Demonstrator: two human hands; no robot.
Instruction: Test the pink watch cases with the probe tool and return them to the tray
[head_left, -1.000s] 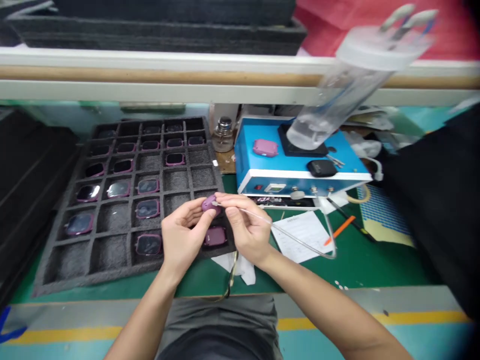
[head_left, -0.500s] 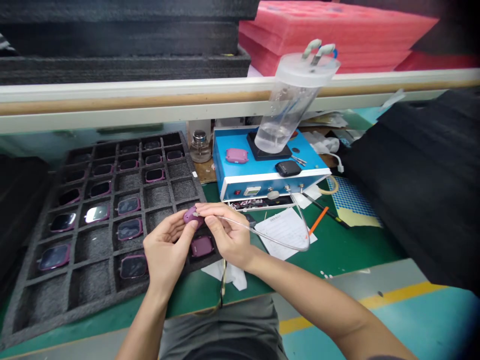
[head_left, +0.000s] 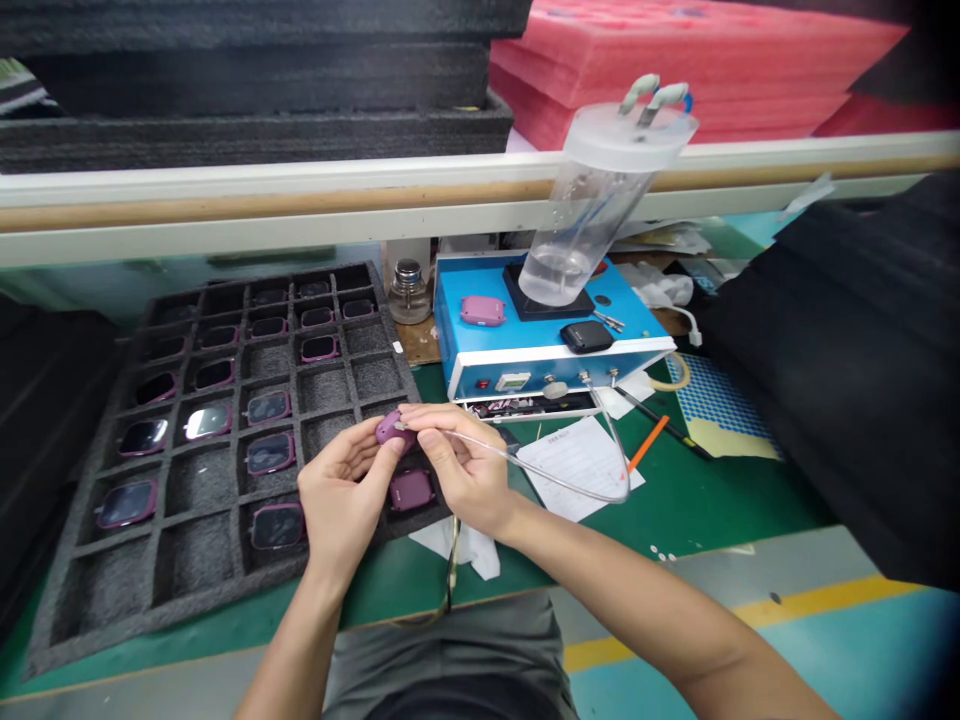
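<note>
So, your L hand [head_left: 341, 490] has thumb + fingers pinched on 1 purple case [head_left: 388, 429]; your R hand [head_left: 472, 470] is pinched on the end of 1 clear tube [head_left: 546, 476], tip up against that case. Can't tell if it's seated. Just below the fingertips, 1 dark purple case [head_left: 412, 490] lies in a tray cell. Your hands block part of the foam tray [head_left: 196, 570], which spreads L of your fingers: at least 14 screen-up watch units [head_left: 268, 454], back row too dim to count for sure. Nearside of your R fingers: 1 wht wipe [head_left: 480, 550] + 1 thin cable [head_left: 452, 565]. To their R, the tube loops over 1 printed sheet [head_left: 555, 450], w/ 1 orange stick [head_left: 649, 443] at its edge, 1 blk pen-like tool [head_left: 686, 441] past that, then 1 tape roll [head_left: 682, 372]. Beyond the fingers, 1 glass bottle [head_left: 409, 297]; R of it, 1 blue box [head_left: 461, 345] carrying 1 pinkish case [head_left: 483, 311], 1 blk case [head_left: 587, 337], 1 tilted clear cylinder [head_left: 585, 215]. Farthest out: shelf rail [head_left: 300, 208], pink foam stack [head_left: 675, 80] above; blk stack [head_left: 862, 370] far R.
</note>
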